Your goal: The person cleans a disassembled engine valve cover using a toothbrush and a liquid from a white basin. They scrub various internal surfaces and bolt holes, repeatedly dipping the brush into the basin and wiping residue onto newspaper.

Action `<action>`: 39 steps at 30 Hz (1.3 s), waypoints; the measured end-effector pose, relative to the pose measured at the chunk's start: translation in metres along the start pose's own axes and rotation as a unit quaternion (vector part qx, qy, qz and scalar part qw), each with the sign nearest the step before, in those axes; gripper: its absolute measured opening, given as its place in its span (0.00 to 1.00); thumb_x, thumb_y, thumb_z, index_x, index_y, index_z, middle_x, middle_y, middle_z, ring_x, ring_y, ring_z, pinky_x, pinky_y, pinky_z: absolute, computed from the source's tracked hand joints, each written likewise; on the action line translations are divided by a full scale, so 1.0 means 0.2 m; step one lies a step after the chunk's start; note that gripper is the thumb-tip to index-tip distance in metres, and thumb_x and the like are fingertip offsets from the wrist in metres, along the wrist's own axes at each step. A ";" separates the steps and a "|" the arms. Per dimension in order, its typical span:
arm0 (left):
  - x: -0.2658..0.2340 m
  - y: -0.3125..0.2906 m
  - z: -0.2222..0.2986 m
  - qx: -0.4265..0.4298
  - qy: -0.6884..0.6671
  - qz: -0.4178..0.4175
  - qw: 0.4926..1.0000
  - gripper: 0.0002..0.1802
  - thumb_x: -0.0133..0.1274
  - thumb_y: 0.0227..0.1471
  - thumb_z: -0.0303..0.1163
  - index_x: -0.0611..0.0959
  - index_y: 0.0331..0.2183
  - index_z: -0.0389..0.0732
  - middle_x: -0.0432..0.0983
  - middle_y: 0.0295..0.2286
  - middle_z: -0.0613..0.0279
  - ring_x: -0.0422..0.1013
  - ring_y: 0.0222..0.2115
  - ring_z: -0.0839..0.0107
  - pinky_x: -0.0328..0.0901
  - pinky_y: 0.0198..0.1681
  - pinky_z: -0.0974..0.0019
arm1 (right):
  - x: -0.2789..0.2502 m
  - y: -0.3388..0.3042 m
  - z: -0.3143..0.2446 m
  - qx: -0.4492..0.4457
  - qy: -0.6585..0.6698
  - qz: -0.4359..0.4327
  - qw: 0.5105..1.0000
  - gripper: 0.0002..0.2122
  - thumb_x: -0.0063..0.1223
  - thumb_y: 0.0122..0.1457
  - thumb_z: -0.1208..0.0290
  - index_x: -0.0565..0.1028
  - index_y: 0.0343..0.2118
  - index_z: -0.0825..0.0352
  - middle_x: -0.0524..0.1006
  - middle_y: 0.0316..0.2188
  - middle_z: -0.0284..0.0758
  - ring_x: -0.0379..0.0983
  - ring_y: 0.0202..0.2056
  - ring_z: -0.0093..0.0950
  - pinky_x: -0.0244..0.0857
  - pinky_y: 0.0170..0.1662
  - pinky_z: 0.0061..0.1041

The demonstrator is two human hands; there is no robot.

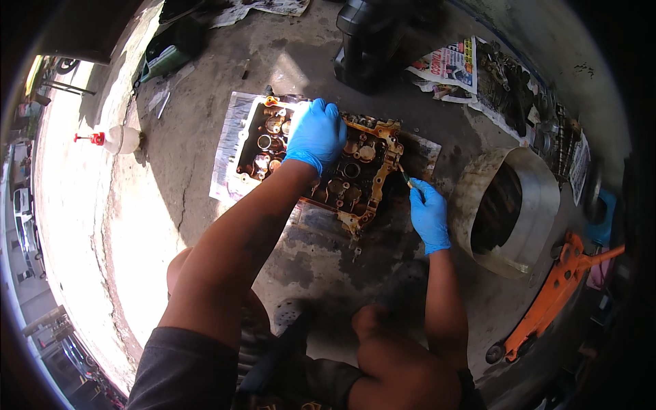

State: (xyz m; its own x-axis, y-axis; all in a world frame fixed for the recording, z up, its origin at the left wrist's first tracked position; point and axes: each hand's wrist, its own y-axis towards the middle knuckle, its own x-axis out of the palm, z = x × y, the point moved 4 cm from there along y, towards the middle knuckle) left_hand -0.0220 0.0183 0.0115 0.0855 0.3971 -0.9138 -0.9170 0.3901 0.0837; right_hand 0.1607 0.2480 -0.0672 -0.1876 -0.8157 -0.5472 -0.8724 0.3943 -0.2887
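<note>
An oily engine cylinder head [362, 160], stained brown and black, lies on newspaper [225, 147] spread over the concrete floor. My left hand [317, 135], in a blue glove, rests across its middle with the fingers curled over the metal near the far side; the fingertips are hidden. At the right end of the cylinder head, my right hand [429, 213], gloved too, pinches a slim tool with a dark shaft [405, 178]. The tool's tip reaches the casting's right edge, and its exact kind is too small to make out.
A large open metal tin [478, 251] stands to the right, with an orange floor jack [550, 297] beyond it. Engine parts lie on newspaper [454, 65] at the far right. A red-topped spray bottle [121, 139] sits left; a green container [167, 58] is farther back.
</note>
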 end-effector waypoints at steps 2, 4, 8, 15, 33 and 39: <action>0.00 0.00 -0.01 -0.006 -0.022 -0.003 1.000 0.12 0.49 0.55 0.34 0.75 0.37 0.34 0.70 0.36 0.42 0.69 0.38 0.44 0.66 0.43 0.48 | 0.05 0.07 -0.03 -0.058 0.070 -0.012 0.996 0.13 0.51 0.64 0.74 0.77 0.49 0.72 0.81 0.42 0.37 0.76 0.37 0.22 0.71 0.42 0.25; 0.00 0.00 0.00 -0.007 -0.020 0.003 1.000 0.12 0.49 0.55 0.34 0.75 0.37 0.34 0.70 0.36 0.41 0.69 0.38 0.44 0.67 0.43 0.48 | 0.08 0.07 -0.02 -0.034 0.113 -0.034 0.992 0.13 0.51 0.64 0.74 0.77 0.50 0.72 0.81 0.42 0.38 0.77 0.36 0.23 0.71 0.41 0.24; -0.01 0.00 0.00 -0.018 -0.032 -0.014 0.999 0.12 0.48 0.56 0.34 0.75 0.37 0.34 0.70 0.37 0.41 0.70 0.39 0.44 0.67 0.43 0.48 | 0.09 -0.05 0.00 0.110 0.188 -0.101 0.971 0.13 0.50 0.66 0.75 0.76 0.51 0.71 0.79 0.35 0.31 0.71 0.31 0.17 0.67 0.33 0.18; 0.00 -0.01 -0.01 0.008 -0.010 0.013 1.000 0.12 0.50 0.55 0.35 0.76 0.34 0.34 0.70 0.35 0.43 0.71 0.37 0.44 0.67 0.41 0.48 | 0.16 -0.04 0.00 0.087 0.248 -0.088 0.961 0.12 0.51 0.65 0.75 0.76 0.50 0.71 0.76 0.29 0.28 0.68 0.29 0.16 0.65 0.33 0.18; 0.01 0.02 -0.04 0.109 0.040 0.008 0.993 0.06 0.51 0.56 0.31 0.81 0.32 0.40 0.76 0.31 0.51 0.72 0.35 0.50 0.66 0.41 0.54 | 0.21 -0.14 -0.04 -0.008 0.196 0.055 0.979 0.09 0.52 0.59 0.75 0.79 0.40 0.69 0.80 0.35 0.50 0.77 0.38 0.50 0.73 0.41 0.41; -0.01 0.03 0.00 0.096 0.038 -0.005 0.995 0.06 0.52 0.56 0.30 0.81 0.32 0.40 0.77 0.30 0.53 0.73 0.34 0.54 0.66 0.40 0.58 | 0.10 0.02 0.02 0.017 0.162 0.065 0.985 0.09 0.51 0.58 0.73 0.80 0.39 0.67 0.80 0.32 0.48 0.78 0.35 0.48 0.72 0.39 0.41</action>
State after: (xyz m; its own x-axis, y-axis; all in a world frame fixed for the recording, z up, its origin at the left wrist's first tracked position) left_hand -0.0272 0.0197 0.0131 0.0582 0.3315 -0.9416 -0.8238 0.5487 0.1422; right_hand 0.1551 0.2348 -0.0834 -0.4354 -0.8473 -0.3041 -0.8170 0.5138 -0.2617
